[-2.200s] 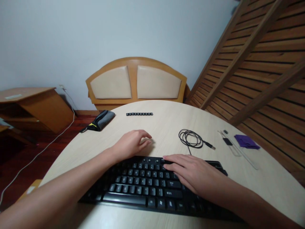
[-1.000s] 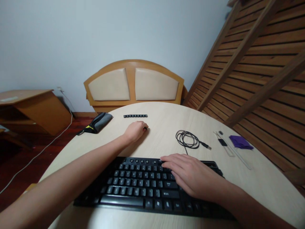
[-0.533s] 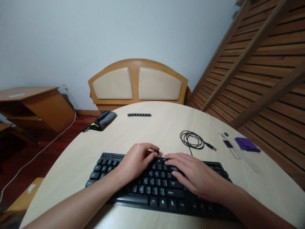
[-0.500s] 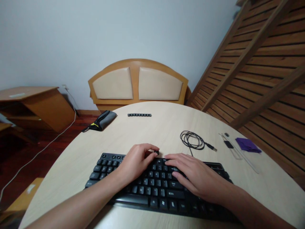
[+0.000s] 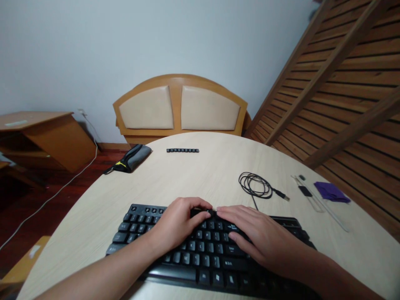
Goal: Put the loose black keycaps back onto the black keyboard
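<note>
A black keyboard (image 5: 175, 273) lies across the near side of the table. Its top row shows bare key sockets (image 5: 147, 210) at the left. My left hand (image 5: 178, 221) pinches a small black keycap (image 5: 211, 213) between thumb and forefinger at the keyboard's top row, right of the middle; the fingers partly cover it. Stretched out over the keyboard's right part, my right hand (image 5: 256, 233) has its fingertips near that same spot, thumb apart. Farther back, several black keycaps (image 5: 183, 150) stand in a line on the table.
A coiled black USB cable (image 5: 256, 185) lies behind the keyboard. To the right are a purple cloth (image 5: 331, 192), a thin white stick (image 5: 325, 203) and a wire tool with a black handle (image 5: 305, 191). A grey and black pouch (image 5: 133, 158) lies at the table's left edge.
My left hand has lowered the keycap from just above the keyboard's back edge onto its top row. My right hand stays close beside it. The view has shifted slightly.
</note>
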